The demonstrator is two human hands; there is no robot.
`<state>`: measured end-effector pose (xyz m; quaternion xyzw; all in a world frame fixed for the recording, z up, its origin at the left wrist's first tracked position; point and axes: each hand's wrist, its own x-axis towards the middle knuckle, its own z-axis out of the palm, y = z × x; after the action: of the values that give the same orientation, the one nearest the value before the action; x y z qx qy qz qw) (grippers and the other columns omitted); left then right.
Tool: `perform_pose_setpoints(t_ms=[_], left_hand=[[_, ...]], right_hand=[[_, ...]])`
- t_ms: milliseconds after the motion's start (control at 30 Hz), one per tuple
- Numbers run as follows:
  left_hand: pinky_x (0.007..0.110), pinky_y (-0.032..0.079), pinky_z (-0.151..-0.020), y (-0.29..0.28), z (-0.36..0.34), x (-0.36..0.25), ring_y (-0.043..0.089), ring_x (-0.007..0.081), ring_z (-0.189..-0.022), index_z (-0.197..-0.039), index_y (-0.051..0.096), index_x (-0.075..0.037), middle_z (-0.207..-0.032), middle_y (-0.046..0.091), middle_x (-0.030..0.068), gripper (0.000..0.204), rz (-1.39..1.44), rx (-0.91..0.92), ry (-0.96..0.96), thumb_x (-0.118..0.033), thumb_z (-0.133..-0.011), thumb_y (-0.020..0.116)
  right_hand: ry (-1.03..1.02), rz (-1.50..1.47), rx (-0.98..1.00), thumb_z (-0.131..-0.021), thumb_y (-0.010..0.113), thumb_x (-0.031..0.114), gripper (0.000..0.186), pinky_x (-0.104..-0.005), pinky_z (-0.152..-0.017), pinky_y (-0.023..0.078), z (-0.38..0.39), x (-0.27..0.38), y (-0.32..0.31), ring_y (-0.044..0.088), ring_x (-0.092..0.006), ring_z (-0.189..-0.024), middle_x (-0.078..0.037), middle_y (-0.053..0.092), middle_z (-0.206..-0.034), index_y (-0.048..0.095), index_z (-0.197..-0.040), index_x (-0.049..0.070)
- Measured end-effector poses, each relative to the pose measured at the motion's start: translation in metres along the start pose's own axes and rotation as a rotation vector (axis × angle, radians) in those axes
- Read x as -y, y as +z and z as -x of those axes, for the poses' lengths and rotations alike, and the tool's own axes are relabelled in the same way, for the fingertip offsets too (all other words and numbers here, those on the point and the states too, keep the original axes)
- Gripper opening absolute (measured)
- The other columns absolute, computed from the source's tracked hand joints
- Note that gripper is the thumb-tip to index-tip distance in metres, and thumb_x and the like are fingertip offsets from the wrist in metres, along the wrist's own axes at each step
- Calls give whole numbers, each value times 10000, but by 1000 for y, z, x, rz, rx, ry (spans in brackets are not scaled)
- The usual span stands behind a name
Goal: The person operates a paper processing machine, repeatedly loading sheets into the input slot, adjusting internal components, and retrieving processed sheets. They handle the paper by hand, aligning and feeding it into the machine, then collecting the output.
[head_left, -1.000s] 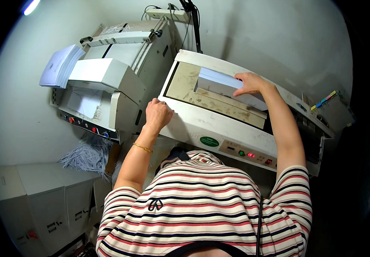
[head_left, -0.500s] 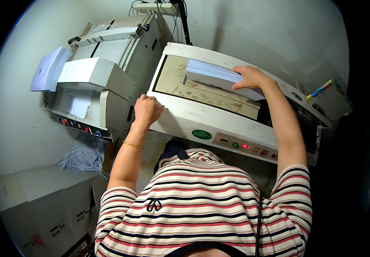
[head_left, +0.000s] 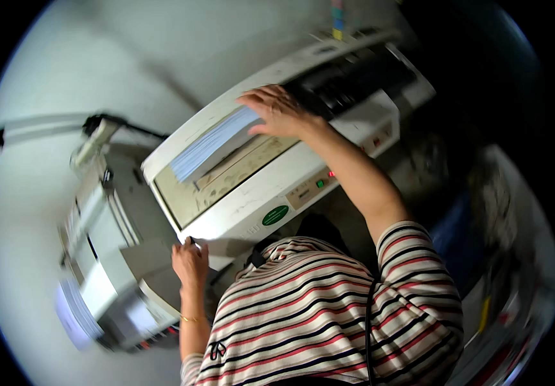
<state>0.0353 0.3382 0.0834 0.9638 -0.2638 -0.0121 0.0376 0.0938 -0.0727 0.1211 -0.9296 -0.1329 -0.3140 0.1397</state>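
Observation:
A thick stack of white paper (head_left: 216, 145) stands on edge in the long slot of a beige-white binding machine (head_left: 226, 222). My right hand (head_left: 279, 112) straddles the stack's right end, thumb at the near side and fingers at the far side. Part of the stack is hidden beneath that hand. At the machine's front left corner, my left hand (head_left: 191, 262) is closed, its fingers curled. A small dark bit shows by its fingertips, too blurred to name. Stains mark the machine's tan top plate, and lit buttons and a green oval label sit on its front.
On the left is a second grey-white machine (head_left: 107, 257), with a paper pile (head_left: 77, 315) on its outer side. A black jointed arm (head_left: 126, 122) rises behind. Coloured tabs (head_left: 337, 19) show at the back. Blurred clutter (head_left: 483, 309) lies to the right.
The whole view has swung, so the binding machine now slants up to the right and everything is blurred. Both hands keep their places at the stack and at the machine's left corner.

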Motion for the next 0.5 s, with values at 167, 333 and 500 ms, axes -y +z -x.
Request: perform_pose_setpoints(t_ms=[167,333,500], left_hand=[[420,454,-856,11,12,22,569,356,-938,-630,615,-33,-1158,647,182,241,24,-14,236,-190,-767,736],[459,414,-946,10,0,6,543,347,-1098,-794,616,-72,-1184,602,179,134,192,84,568,-135,-784,733],[390,470,-731,11,-11,-61,585,276,-779,-854,637,-47,-802,620,92,91,371,384,794,-67,-799,707]], right_hand=[[509,-165,-444,-816,743,168,350,-374,-831,498,112,90,-59,623,-281,-948,-92,660,-1038,619,-1135,96],[1192,21,-494,-874,668,187,237,-399,-762,517,307,217,-63,633,-312,-908,-97,678,-985,634,-1092,100],[1873,-44,-430,-889,630,227,191,-442,-750,497,460,367,-19,630,-359,-899,-171,653,-927,660,-942,46]])
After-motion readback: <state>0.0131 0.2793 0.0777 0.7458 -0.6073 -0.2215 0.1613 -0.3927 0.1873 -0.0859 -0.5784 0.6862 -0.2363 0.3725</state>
